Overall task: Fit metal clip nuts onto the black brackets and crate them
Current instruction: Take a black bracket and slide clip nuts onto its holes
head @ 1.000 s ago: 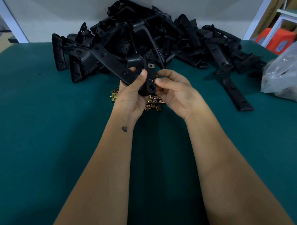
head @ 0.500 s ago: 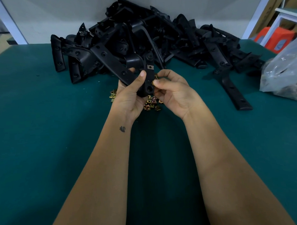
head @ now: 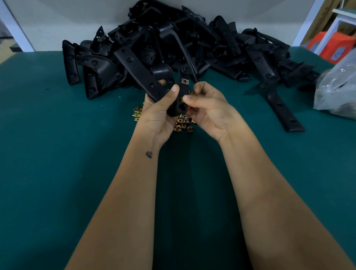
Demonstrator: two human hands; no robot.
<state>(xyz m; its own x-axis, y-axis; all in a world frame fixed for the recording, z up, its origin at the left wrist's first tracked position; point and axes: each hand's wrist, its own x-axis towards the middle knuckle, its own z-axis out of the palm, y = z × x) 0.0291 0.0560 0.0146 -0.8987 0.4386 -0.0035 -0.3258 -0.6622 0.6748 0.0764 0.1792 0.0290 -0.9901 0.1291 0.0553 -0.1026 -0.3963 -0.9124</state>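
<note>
My left hand (head: 156, 113) grips a black bracket (head: 181, 94) upright above the table, thumb across its face. One metal clip nut (head: 184, 81) sits on the bracket's upper part. My right hand (head: 208, 107) pinches a second clip nut (head: 183, 98) against the bracket's right edge, lower down. Below both hands a small heap of loose brass-coloured clip nuts (head: 182, 124) lies on the green table; part of the heap is hidden by my hands.
A large pile of black brackets (head: 170, 44) fills the back of the green table (head: 53, 159) against the wall. A single bracket (head: 281, 109) lies apart at the right. A clear plastic bag (head: 343, 88) sits at the right edge. Orange stools (head: 331, 46) stand beyond.
My right thumb and forefinger have moved in to the bracket's right edge with a clip nut. The left hand keeps the same hold on the bracket.
</note>
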